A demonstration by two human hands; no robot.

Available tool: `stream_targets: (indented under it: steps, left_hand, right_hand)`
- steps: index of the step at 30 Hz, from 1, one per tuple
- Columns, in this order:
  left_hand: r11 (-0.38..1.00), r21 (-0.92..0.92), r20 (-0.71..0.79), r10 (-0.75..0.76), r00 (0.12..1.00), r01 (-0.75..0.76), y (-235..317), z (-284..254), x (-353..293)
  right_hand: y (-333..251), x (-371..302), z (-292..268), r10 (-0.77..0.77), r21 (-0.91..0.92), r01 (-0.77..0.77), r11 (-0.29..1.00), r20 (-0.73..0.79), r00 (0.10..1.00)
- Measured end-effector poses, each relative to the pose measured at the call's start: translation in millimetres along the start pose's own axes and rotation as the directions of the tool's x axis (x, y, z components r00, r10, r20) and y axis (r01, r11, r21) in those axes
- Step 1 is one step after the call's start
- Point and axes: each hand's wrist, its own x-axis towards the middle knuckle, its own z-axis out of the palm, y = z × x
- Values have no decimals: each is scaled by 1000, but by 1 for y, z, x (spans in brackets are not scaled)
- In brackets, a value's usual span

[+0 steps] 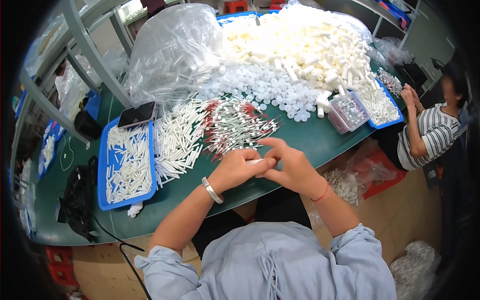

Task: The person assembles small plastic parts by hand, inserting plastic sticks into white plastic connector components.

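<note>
My left hand point(239, 169) is closed round a short white cylindrical piece point(254, 161), held just past the table's near edge. My right hand point(296, 169) meets it from the other side, thumb and a finger closing at the piece's end, the index finger raised and bent; the grip is partly hidden. Just beyond my hands lies a heap of thin wired parts point(235, 125) with red and white leads. Left of that heap is a pile of slim white tubes point(177, 137). Round translucent white caps point(280, 87) spread out behind.
A blue tray point(102, 185) of white tubes stands left, a phone point(137, 115) on its far rim. Large cream foam-like cylinders point(310, 40) pile up at the back beside a clear plastic bag point(172, 42). A clear box point(348, 112) sits right, near another person point(430, 127).
</note>
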Motion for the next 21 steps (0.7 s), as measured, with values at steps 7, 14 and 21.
stream_targets:
  steps: [7, 14, 21]
  left_hand:
    - [870, -492, 83, 35, 996, 11, 25, 13, -12]
    - [555, -831, 37, 108, 993, -29, 15, 66, -23]
    - [442, -852, -225, 175, 959, -280, 14, 132, -32]
  right_hand:
    - [23, -18, 7, 55, 374, -5, 928, -124, 991]
    - [11, -47, 2, 158, 558, -78, 826, -95, 983]
    - [4, -115, 19, 364, 574, -144, 806, -290, 885]
